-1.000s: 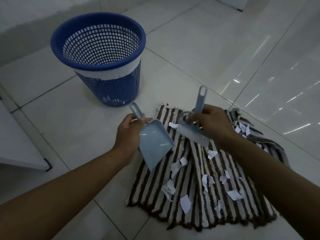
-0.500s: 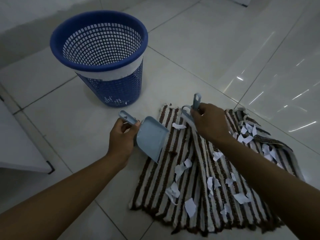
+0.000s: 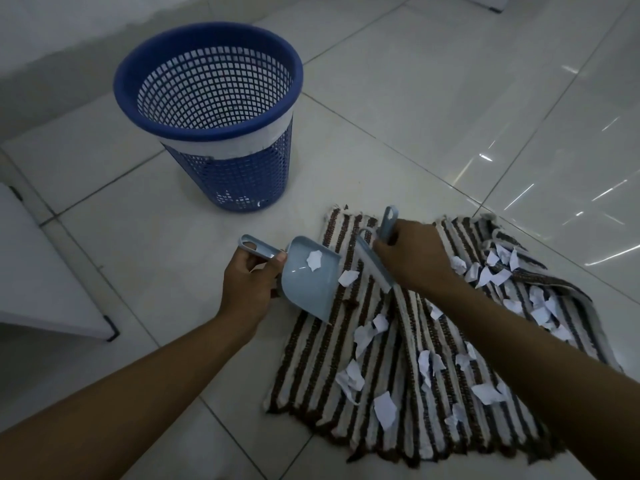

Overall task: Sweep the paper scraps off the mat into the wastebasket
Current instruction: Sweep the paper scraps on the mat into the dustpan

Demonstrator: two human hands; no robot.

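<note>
Here, dustpan [image 3: 308,282]: at the mat's [image 3: 388,344] upper-left edge, mouth facing the mat, handle pointing away toward the wastebasket [image 3: 211,109].
Left hand [image 3: 247,284]: clenched round that handle.
Right hand [image 3: 414,259]: grasping the brush [image 3: 375,263], long axis along the stripes.
Paper scraps [image 3: 381,375]: strewn over the mat; one in the dustpan.

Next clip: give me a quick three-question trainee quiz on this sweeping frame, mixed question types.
1. True or false: one paper scrap lies inside the dustpan.
2. Which hand grips the brush? A) left hand B) right hand C) neither
3. Fill in: the blue wastebasket stands on the ____, apart from the striped mat.

Key: 1 true; 2 B; 3 floor.
</note>
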